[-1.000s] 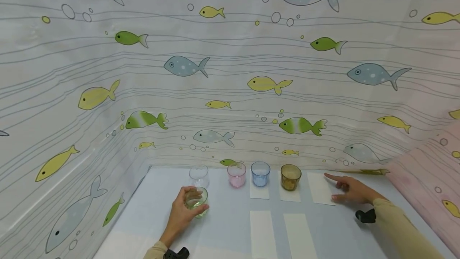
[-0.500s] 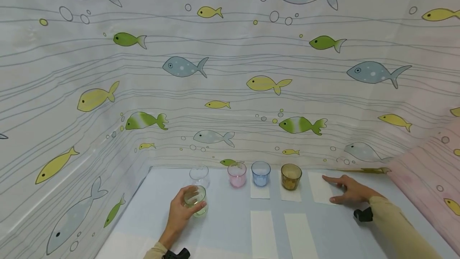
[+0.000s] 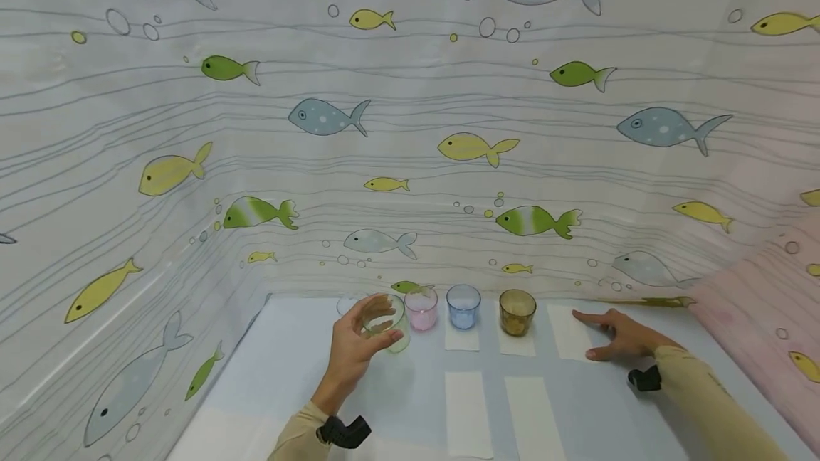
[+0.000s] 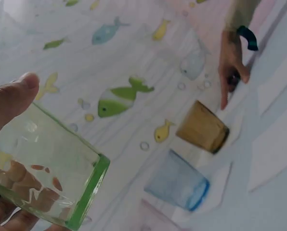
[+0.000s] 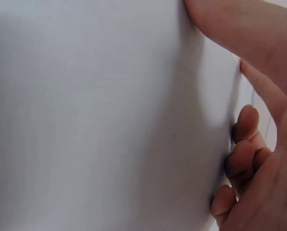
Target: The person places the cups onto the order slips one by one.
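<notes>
My left hand (image 3: pixel 352 351) grips a pale green glass (image 3: pixel 396 316), thumb on the near side and fingers behind it. The left wrist view has this glass (image 4: pixel 61 154) large and tilted, its thick green base toward the right. In the head view it overlaps the clear glass (image 3: pixel 348 304) and stands just left of the pink glass (image 3: pixel 421 313). My right hand (image 3: pixel 624 338) rests at a white paper strip (image 3: pixel 565 333). Its index finger points to the strip's far end, the thumb lies at the near corner, and the other fingers are curled under with nothing in them.
A blue glass (image 3: pixel 463 308) and an amber glass (image 3: pixel 517 313) stand at the back, each on a paper strip. Two more strips, a left one (image 3: pixel 468 411) and a right one (image 3: pixel 534 415), lie nearer. Fish-printed sheeting (image 3: pixel 410 112) walls the pale table (image 3: pixel 397 411).
My left hand has carried the green glass up, to the right and farther back, from in front of the clear glass toward the pink one. The right hand has shifted slightly left.
</notes>
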`<state>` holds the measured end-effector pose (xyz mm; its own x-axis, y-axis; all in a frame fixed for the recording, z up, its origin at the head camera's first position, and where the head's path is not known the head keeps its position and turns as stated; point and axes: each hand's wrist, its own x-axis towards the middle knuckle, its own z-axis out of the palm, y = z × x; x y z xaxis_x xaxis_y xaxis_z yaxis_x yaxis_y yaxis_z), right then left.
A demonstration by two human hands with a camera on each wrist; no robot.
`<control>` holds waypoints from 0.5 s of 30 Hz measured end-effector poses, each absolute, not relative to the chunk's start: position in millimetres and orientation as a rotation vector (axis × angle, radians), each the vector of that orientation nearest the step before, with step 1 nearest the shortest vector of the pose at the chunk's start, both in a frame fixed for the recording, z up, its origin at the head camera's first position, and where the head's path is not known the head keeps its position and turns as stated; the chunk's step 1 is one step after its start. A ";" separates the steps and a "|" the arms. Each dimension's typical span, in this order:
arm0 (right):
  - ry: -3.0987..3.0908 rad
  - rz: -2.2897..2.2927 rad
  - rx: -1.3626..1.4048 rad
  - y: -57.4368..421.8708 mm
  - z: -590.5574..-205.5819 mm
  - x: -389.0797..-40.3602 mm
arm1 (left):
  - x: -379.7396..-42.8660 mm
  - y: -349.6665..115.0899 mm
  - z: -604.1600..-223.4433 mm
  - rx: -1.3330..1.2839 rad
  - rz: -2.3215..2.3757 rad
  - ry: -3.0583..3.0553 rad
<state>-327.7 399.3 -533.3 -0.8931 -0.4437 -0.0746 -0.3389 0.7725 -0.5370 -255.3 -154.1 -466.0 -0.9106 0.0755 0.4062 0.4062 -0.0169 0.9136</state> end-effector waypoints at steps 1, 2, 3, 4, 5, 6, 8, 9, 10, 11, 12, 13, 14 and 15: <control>2.773 -0.779 -0.615 398.9 -532.9 -328.1 | -257.2 -147.0 -459.1 -0.541 -2.038 -2.003; 2.778 -0.775 -0.618 398.5 -532.8 -328.5 | -259.7 -139.6 -452.8 -0.571 -2.054 -1.987; 2.785 -0.774 -0.618 398.0 -532.9 -329.0 | -262.4 -132.2 -447.0 -0.599 -2.069 -1.973; 2.787 -0.774 -0.611 397.3 -532.8 -329.5 | -265.4 -124.8 -441.7 -0.623 -2.084 -1.959; 2.787 -0.782 -0.614 396.7 -533.1 -330.2 | -268.5 -117.3 -436.8 -0.644 -2.092 -1.951; 2.788 -0.787 -0.607 396.0 -533.6 -330.7 | -271.6 -109.8 -432.4 -0.666 -2.097 -1.946; 2.778 -0.808 -0.582 394.8 -534.7 -331.1 | -277.8 -94.9 -424.9 -0.712 -2.100 -1.944; 2.772 -0.811 -0.573 394.5 -535.5 -331.0 | -280.8 -87.4 -421.8 -0.735 -2.094 -1.949; 2.767 -0.815 -0.564 394.2 -536.1 -330.5 | -283.9 -79.6 -418.9 -0.758 -2.088 -1.955; 2.763 -0.817 -0.555 394.2 -536.6 -330.0 | -286.9 -71.8 -416.3 -0.779 -2.072 -1.972; 2.765 -0.815 -0.542 394.3 -536.9 -329.4 | -290.0 -63.7 -414.1 -0.799 -2.056 -1.993; 2.763 -0.816 -0.531 394.5 -536.7 -328.4 | -293.1 -55.2 -412.1 -0.819 -2.049 -2.009; 2.764 -0.814 -0.521 394.9 -536.3 -327.5 | -296.0 -46.8 -410.4 -0.836 -2.034 -2.032; 2.768 -0.813 -0.538 395.6 -536.2 -327.1 | -299.2 -38.0 -409.1 -0.853 -2.026 -2.050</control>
<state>-327.1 395.6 -536.2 -0.9121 -0.3991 -0.0934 -0.2853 0.7817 -0.5545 -299.2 -38.0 -409.1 -0.8306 0.2940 0.4728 0.4763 -0.0647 0.8769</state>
